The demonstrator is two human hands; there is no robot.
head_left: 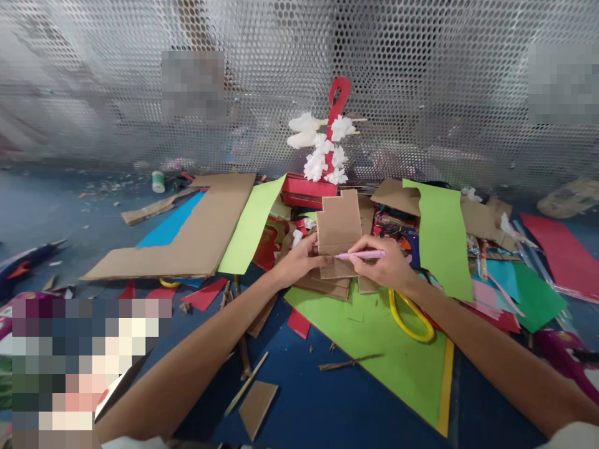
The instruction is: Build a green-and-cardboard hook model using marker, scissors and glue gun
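While cardboard [339,223] is pinched by the left hand [299,262], a pen [373,254], any lettering illegible, is pinched by the right hand [384,268].

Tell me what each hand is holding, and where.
The right hand holds a pink pen near its tip; the left hand, cardboard by its lower left edge.

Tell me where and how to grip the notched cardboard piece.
Best pinched, I'd judge, by the raised tab of the notched cardboard piece, coming from above: the tab juts up at top right, apart from the left hand on the lower left edge and the right hand with its pink pen lower down.
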